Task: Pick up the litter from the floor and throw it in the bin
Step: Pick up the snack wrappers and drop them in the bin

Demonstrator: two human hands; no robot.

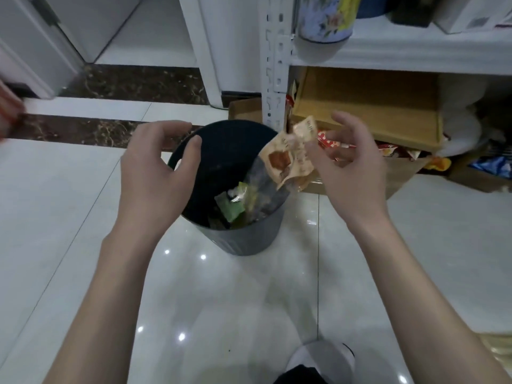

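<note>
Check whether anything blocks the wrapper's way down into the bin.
Nothing visible does. The wrapper is by the right hand, at its fingertips, above the open bin near its right rim. The left hand is over the left rim, clear of that path. Other litter lies low inside.

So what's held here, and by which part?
Right hand touches the tan wrapper at its right edge, above the bin; pinched or loose, cannot tell. Left hand holds nothing.

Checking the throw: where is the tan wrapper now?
Head view, right of centre: the tan wrapper sits against the thumb of the right hand, above the right rim of the dark bin; whether it is gripped is unclear.
</note>
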